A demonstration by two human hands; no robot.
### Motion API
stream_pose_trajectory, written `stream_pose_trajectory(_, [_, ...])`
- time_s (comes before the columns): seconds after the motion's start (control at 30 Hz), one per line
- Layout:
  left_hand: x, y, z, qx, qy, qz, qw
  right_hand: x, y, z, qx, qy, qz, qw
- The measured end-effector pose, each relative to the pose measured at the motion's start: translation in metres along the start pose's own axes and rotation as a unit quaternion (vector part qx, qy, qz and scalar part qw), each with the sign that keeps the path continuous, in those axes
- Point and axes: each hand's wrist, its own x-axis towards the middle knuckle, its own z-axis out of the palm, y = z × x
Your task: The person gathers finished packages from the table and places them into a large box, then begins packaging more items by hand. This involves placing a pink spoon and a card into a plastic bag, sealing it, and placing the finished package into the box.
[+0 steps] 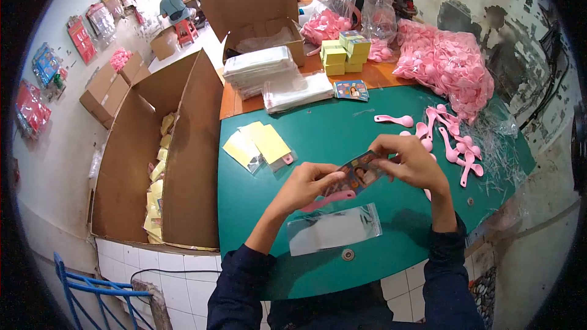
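Between my two hands is a dark printed card [361,174] with a picture on it, tilted above the green table. My left hand [310,184] is closed on its left end, thumb on top. My right hand [411,160] pinches the opposite end. A pink spoon [333,200] shows just below the card, beside my left fingers; part of it is hidden by that hand. Close under both hands a clear plastic bag [334,230] lies flat on the table. Off to the left are bagged yellow cards [269,142], one with a pink handle end showing.
Loose pink spoons [455,143] lie to the right, below a big bag of pink spoons [446,67]. Stacked bags [260,70], yellow card stacks [345,52] and an open carton [251,6] stand behind. A tall cardboard box [192,153] holds yellow packs at left. A person [175,5] sits far back.
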Motion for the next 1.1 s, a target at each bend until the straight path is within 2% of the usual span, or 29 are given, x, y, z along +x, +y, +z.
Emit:
stream_pose_trajectory(0.07, [0.001, -0.005, 0.01, -0.019, 0.002, 0.055, 0.998, 0.003, 0.001, 0.012, -0.026, -0.044, -0.017, 0.999])
stream_pose_trajectory(0.1, [0.001, 0.001, 0.007, 0.084, 0.0, 0.016, 0.996, 0.005, 0.005, 0.019, -0.058, -0.061, -0.043, 0.996])
stream_pose_trajectory(0.13, [-0.002, 0.003, 0.008, 0.109, 0.004, 0.016, 0.994, 0.006, 0.009, 0.025, -0.09, -0.077, -0.069, 0.991])
stream_pose_trajectory(0.17, [-0.003, 0.004, 0.009, 0.134, 0.008, 0.016, 0.991, 0.008, 0.014, 0.029, -0.118, -0.102, -0.049, 0.987])
stream_pose_trajectory(0.27, [-0.004, -0.001, 0.012, 0.228, 0.025, 0.01, 0.973, 0.011, 0.031, 0.036, -0.061, -0.112, -0.1, 0.987])
stream_pose_trajectory(0.3, [-0.004, -0.004, 0.012, 0.263, 0.032, 0.007, 0.964, 0.012, 0.034, 0.037, -0.042, -0.119, -0.077, 0.989])
stream_pose_trajectory(0.4, [-0.007, -0.011, 0.005, 0.177, 0.036, -0.033, 0.983, 0.017, 0.042, 0.036, 0.021, -0.112, -0.014, 0.993])
stream_pose_trajectory(0.5, [-0.02, -0.049, -0.016, -0.042, 0.014, -0.021, 0.999, 0.019, 0.047, 0.041, 0.116, -0.05, 0.042, 0.991])
stream_pose_trajectory(0.6, [-0.045, -0.051, -0.027, -0.234, -0.005, -0.02, 0.972, 0.02, 0.046, 0.049, 0.196, -0.045, 0.09, 0.975])
stream_pose_trajectory(0.63, [-0.049, -0.053, -0.025, -0.238, 0.014, -0.005, 0.971, 0.022, 0.045, 0.051, 0.219, -0.05, 0.091, 0.97])
stream_pose_trajectory(0.73, [-0.048, -0.048, -0.014, -0.223, 0.092, -0.043, 0.969, 0.022, 0.044, 0.056, 0.251, -0.059, 0.101, 0.961])
stream_pose_trajectory(0.77, [-0.047, -0.053, -0.016, -0.181, 0.088, -0.037, 0.979, 0.02, 0.048, 0.055, 0.238, -0.061, 0.106, 0.964])
stream_pose_trajectory(0.8, [-0.047, -0.052, -0.015, -0.197, 0.086, -0.045, 0.976, 0.019, 0.051, 0.055, 0.224, -0.063, 0.113, 0.966])
stream_pose_trajectory(0.9, [-0.045, -0.05, -0.012, -0.221, 0.07, -0.059, 0.971, 0.011, 0.052, 0.062, 0.217, 0.026, 0.124, 0.968])
stream_pose_trajectory(1.0, [-0.042, -0.056, -0.01, -0.2, 0.054, -0.054, 0.977, 0.009, 0.048, 0.066, 0.259, 0.03, 0.113, 0.959])
stream_pose_trajectory(1.03, [-0.042, -0.057, -0.01, -0.194, 0.055, -0.057, 0.978, 0.01, 0.055, 0.067, 0.278, -0.009, 0.107, 0.955])
stream_pose_trajectory(1.1, [-0.042, -0.057, -0.012, -0.192, 0.057, -0.07, 0.977, 0.008, 0.046, 0.065, 0.305, -0.026, 0.113, 0.945])
